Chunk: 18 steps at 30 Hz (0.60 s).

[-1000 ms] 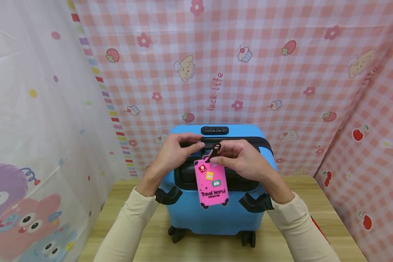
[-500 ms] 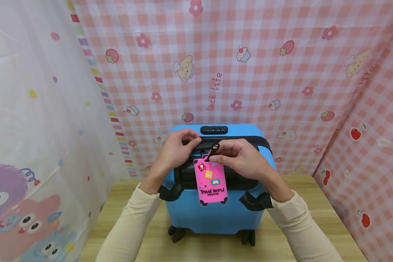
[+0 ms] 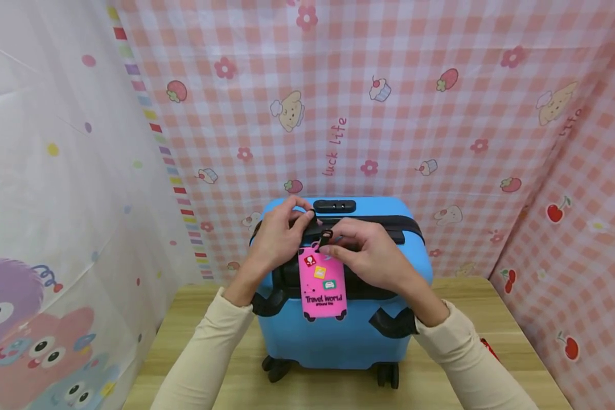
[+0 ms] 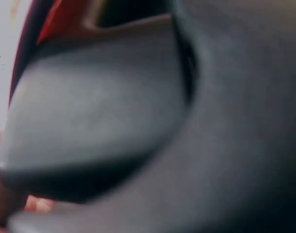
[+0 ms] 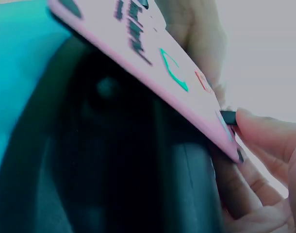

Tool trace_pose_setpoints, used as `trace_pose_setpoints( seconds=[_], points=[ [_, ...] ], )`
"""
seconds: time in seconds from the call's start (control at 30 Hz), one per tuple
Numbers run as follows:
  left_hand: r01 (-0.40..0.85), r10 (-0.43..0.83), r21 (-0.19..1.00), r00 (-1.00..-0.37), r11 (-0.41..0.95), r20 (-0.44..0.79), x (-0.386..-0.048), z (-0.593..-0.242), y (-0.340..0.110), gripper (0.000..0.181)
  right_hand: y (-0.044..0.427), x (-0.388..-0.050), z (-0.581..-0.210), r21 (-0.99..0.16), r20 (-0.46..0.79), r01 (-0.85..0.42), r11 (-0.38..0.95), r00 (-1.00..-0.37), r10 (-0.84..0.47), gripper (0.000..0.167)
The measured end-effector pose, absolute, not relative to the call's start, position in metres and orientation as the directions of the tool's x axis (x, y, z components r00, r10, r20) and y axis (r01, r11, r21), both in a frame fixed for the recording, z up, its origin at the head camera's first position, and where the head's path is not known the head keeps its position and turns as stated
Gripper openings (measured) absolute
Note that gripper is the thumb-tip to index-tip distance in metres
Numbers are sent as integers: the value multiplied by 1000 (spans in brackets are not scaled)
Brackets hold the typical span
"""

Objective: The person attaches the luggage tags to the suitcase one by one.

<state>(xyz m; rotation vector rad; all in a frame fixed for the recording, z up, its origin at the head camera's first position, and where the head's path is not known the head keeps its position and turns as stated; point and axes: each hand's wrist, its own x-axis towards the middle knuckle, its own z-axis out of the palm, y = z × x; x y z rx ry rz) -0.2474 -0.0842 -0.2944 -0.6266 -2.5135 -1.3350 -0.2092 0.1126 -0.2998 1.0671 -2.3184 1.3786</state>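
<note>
pink tag (image 3: 322, 290) has shifted slightly left, before the suitcase (image 3: 338, 341), midway between the tabletop's (image 3: 205, 330) side edges. left hand (image 3: 277, 236) pinches a black strap tip (image 3: 313, 216), right hand (image 3: 369, 250) the buckle end (image 3: 327, 234); fastening seems underway, next needing pull-through.

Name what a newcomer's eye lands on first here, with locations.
Most likely the pink luggage tag, its black strap pinched by the right hand in front of the bright blue suitcase. Next, the suitcase itself, on the wooden table. Behind it, pink checked cloth fills much of the head view.
</note>
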Motion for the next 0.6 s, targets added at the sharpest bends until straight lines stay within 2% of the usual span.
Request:
trace_pose_setpoints(
  seconds=[0.17,0.27,0.43,0.6],
  points=[
    [464,299,785,-882,412,364,-248,-295,-88,12,107,-205,-302,-421,664,-826,375,-562,-493,8],
    [461,314,802,-880,380,357,-248,-295,-90,12,105,-204,-302,-302,708,-864,402,-486,-512,11],
    [467,327,839,-868,279,374,-250,-297,-91,17,104,-206,-305,-234,752,-864,445,-451,-480,11],
    [467,328,858,-862,215,387,-250,-299,-93,16,104,-209,-307,-264,756,-873,411,-452,-473,11]
  ],
)
